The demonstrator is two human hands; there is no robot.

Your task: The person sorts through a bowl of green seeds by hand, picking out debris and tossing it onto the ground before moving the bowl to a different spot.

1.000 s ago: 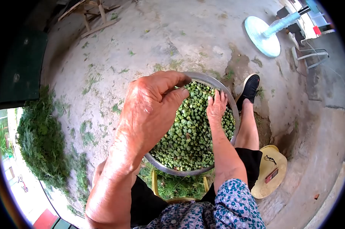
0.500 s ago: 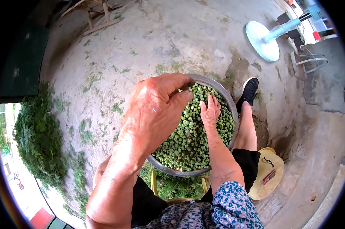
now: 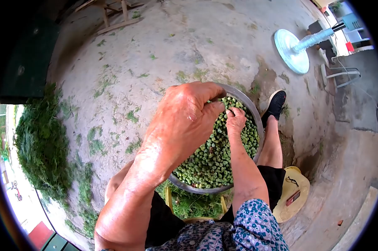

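A round metal basin (image 3: 256,109) rests at my lap, filled with small green knobbly cones or pods (image 3: 212,167). My left hand (image 3: 189,111) is over the basin's far left side, close to the camera. Its thumb and forefinger are brought together, and whatever lies between them is hidden. Over the right part of the heap is my right hand (image 3: 235,119), with its fingers curled in toward the thumb near the left fingertips. I cannot make out what the right fingers pinch.
A pile of green sprigs (image 3: 42,144) lies at left, with scraps over the concrete floor (image 3: 172,46). A yellow stool (image 3: 295,205) at right bears a small red-and-dark object (image 3: 293,198). A blue-white fan stand (image 3: 292,50) is at far right. A wooden frame (image 3: 124,12) stands behind.
My right hand has moved up from lying spread on the green heap, and its fingers have curled. The left hand has shifted slightly right, so the two hands are closer together.
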